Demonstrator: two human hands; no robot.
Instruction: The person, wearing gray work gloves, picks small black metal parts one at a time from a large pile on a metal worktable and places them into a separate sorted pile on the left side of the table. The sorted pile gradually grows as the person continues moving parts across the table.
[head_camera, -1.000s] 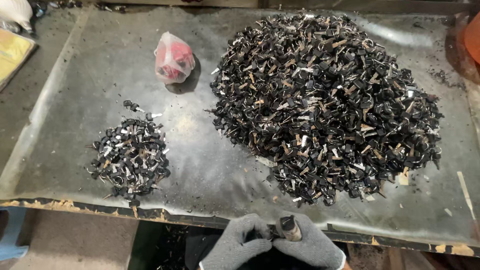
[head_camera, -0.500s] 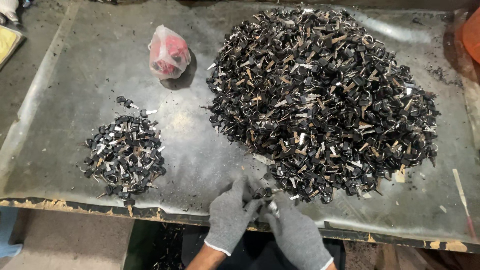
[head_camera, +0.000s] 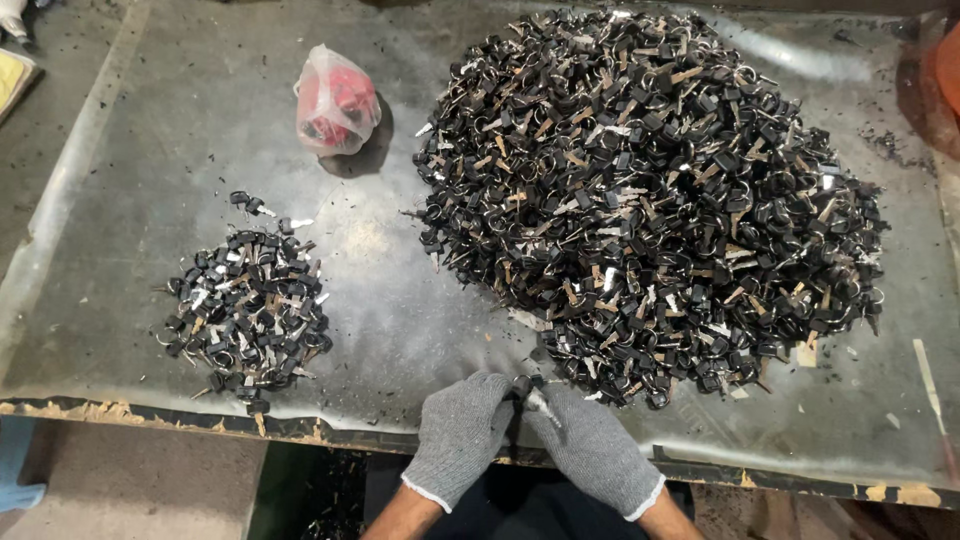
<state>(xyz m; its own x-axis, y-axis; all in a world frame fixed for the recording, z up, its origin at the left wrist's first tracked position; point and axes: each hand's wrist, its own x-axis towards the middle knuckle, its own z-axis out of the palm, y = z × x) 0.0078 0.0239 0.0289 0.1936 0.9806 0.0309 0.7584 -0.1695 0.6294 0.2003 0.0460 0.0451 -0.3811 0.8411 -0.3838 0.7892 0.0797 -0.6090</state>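
Both hands wear grey knit gloves and meet at the near edge of the table. My left hand (head_camera: 462, 432) and my right hand (head_camera: 590, 440) together pinch one small black-headed key (head_camera: 527, 390) between the fingertips. Just beyond them rises a big heap of black-headed keys (head_camera: 650, 190) that fills the middle and right of the table. A much smaller pile of the same keys (head_camera: 245, 305) lies at the near left, well apart from both hands.
A grey worn sheet (head_camera: 400, 300) covers the table, its front edge chipped. A pink plastic bag with red contents (head_camera: 335, 100) sits at the back left. An orange object (head_camera: 945, 70) shows at the far right edge, a yellow one (head_camera: 12, 80) at the far left.
My hands have moved up from below the table edge onto the sheet, to the foot of the big heap. They still hold a small key between them.
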